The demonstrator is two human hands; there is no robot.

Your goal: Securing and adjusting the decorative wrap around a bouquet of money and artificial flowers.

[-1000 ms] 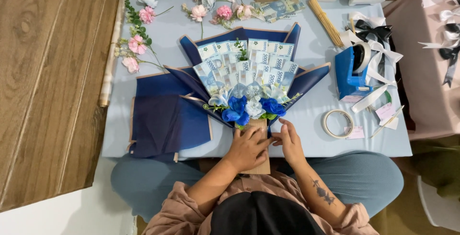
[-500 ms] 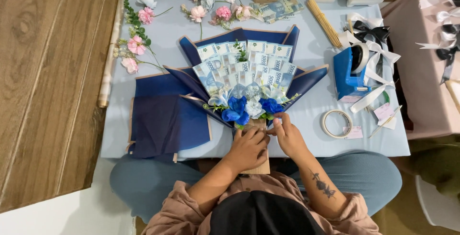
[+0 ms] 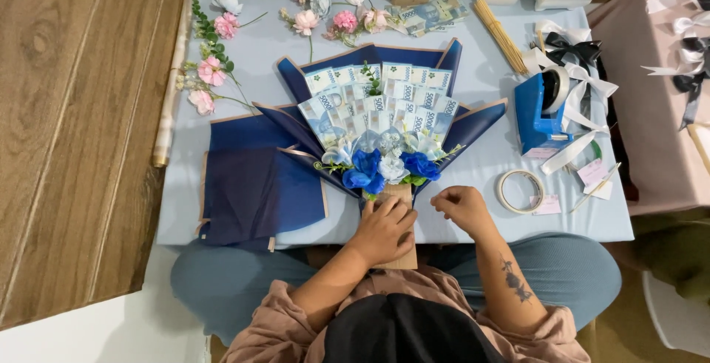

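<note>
Currently left hand grips the bouquet at its brown handle; right hand loosely closed, empty, just right of the handle, tape roll further right.

bouquet on blue table

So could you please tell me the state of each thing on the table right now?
Left hand: closed around the bouquet handle.
Right hand: loosely curled beside the stem, holding nothing visible.
Bouquet: lying flat, fanned open.
Navy paper: spread flat.
Tape roll: lying flat.
Pink flowers: loose.
</note>
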